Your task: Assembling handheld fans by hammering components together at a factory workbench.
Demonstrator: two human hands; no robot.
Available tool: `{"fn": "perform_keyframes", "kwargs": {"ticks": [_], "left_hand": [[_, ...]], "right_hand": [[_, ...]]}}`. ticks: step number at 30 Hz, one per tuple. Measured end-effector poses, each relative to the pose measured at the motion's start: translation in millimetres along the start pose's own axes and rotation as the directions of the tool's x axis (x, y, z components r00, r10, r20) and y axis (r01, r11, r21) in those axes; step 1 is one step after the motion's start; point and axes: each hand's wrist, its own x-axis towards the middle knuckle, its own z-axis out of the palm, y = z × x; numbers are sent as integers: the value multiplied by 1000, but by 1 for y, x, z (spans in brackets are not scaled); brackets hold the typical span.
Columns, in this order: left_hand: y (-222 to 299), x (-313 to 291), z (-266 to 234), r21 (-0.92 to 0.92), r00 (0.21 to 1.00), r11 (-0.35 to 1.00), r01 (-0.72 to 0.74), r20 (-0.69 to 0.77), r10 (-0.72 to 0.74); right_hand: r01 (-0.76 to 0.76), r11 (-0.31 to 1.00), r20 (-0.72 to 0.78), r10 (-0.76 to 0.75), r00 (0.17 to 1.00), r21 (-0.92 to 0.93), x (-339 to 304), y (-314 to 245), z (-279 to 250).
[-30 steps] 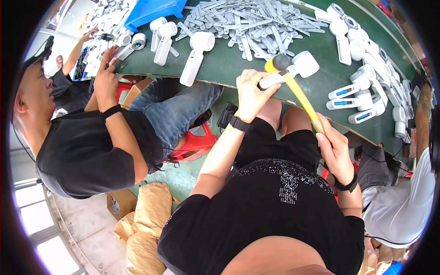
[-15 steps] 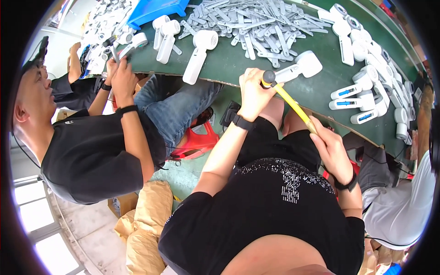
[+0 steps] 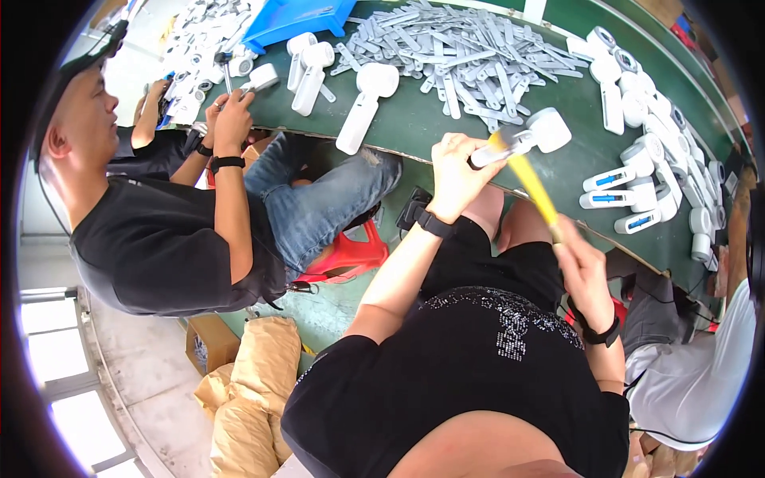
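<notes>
My left hand [image 3: 458,171] is closed around the handle of a white handheld fan [image 3: 550,130] at the table's near edge; its rounded head points right over the green table. A mallet [image 3: 537,195] with a yellow handle is in my right hand [image 3: 582,267], fingers wrapped round the handle's lower end. The mallet's head is blurred by motion and lies over the fan's handle, close to my left fingers. Whether it touches the handle I cannot tell.
Grey strip-shaped parts [image 3: 454,48] are heaped at the back. White fans [image 3: 637,103] crowd the right, several with open handles showing blue cells. More fans [image 3: 370,103] and a blue tray [image 3: 291,24] are at left. A co-worker [image 3: 159,231] sits close on my left; another person's white sleeve [image 3: 689,366] is right.
The mallet has swung slightly, its head now blurred. My left hand and the fan sit a little to the right and lower in view. The whole view has shifted slightly.
</notes>
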Motion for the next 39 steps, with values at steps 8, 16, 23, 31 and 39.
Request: {"fn": "perform_keyframes", "kwargs": {"ticks": [8,16,23,31,39], "left_hand": [[11,-2,-6,43,996,996,76,41,-78],[29,13,-5,111,960,979,-170,242,140],[16,4,-36,71,987,984,-163,24,161],[-45,4,-104,536,970,842,61,-232,78],[-26,39,-65,764,950,628,146,-286,126]], "right_hand": [[-117,992,96,113,989,38,-4,7,-3],[-67,946,-235,147,961,317,-23,15,-9],[52,951,-360,64,931,304,-40,44,-10],[-33,948,-433,175,884,317,-52,50,-23],[-14,902,-510,256,821,431,-47,61,-41]]}}
